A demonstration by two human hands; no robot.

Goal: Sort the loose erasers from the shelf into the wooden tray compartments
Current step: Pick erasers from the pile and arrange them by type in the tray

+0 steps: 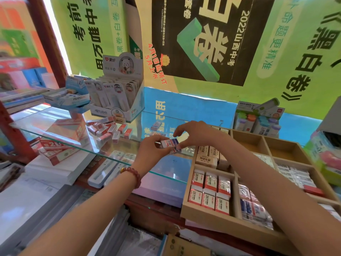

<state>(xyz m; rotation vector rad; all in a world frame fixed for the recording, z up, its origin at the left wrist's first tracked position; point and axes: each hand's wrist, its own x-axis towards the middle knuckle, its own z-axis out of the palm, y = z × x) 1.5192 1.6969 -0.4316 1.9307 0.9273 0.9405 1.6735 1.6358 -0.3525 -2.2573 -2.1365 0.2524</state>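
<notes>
Left hand (151, 147) pinches blue-white eraser (170, 143) over shelf (169, 164) front edge, long axis left-right. Right hand (193, 133) fingers pinch its right end. Tray (212, 219) just right, right hand nearer. Loose pile (108, 130) left.

Glass shelf (162, 163) with loose erasers (107, 130) in a heap, display box (118, 100) behind.

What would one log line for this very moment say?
left hand: holds blue-and-white erasers | right hand: pinches them | place: above glass shelf, beside wooden tray | loose pile: on shelf
</notes>
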